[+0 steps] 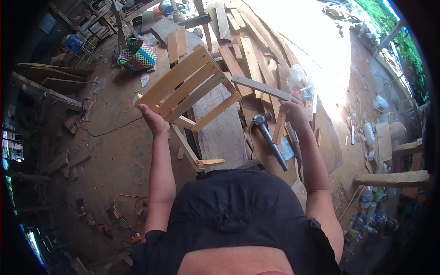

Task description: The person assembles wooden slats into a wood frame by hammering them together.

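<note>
My left hand point(155, 123) grips the lower left corner of a slatted wooden frame point(183, 89), thumb along its edge. The frame is tilted, with pale slats side by side, gaps between them and legs or rails pointing down toward me. To the right, my right hand point(297, 114) is closed around one end of a flat wooden strip point(260, 87), whose far end points left at the frame's right side. Below the strip, a claw hammer point(271, 141) lies with its head away from me. Under the frame is a broad grey board point(220, 133).
Loose planks point(256, 64) lie piled beyond my hands, beside a clear plastic bag point(300, 80). A woven checkered basket point(137, 56) stands on the floor at the far left. Power tools with an orange cord point(121, 206) are at lower left; plastic bottles point(366, 201) lie at right.
</note>
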Motion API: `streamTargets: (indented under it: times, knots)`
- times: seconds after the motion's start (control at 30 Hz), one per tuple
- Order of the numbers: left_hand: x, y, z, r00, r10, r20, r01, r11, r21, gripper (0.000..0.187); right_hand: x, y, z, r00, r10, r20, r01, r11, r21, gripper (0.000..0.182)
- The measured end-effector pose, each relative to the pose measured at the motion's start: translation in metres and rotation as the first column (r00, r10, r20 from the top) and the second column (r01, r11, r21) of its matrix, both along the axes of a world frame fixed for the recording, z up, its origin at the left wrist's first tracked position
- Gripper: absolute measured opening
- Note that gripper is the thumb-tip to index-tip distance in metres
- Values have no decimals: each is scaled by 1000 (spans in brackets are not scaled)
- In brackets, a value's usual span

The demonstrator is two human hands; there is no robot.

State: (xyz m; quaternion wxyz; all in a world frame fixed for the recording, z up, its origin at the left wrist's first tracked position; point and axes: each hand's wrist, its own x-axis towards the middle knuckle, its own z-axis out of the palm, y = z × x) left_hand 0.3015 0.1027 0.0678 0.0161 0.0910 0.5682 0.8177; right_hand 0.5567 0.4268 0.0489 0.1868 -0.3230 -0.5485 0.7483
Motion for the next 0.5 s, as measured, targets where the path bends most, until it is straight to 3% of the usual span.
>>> streamTargets:
  times: [0.17,0.33,0.5]
  knots:
    - [-6,-5,-7,1000,14,-7,-14,1000,23,77,-2,-10,-3,996,-93,9,94,995,-24,13]
    - [-5,-3,-4,999,-37,-16,37,999,31,77,3,-13,18,989,-59,-135,76,989,124,13]
    - [-4,-3,-2,999,-30,-23,30,999,18,76,3,-20,36,993,-76,-94,83,994,69,18]
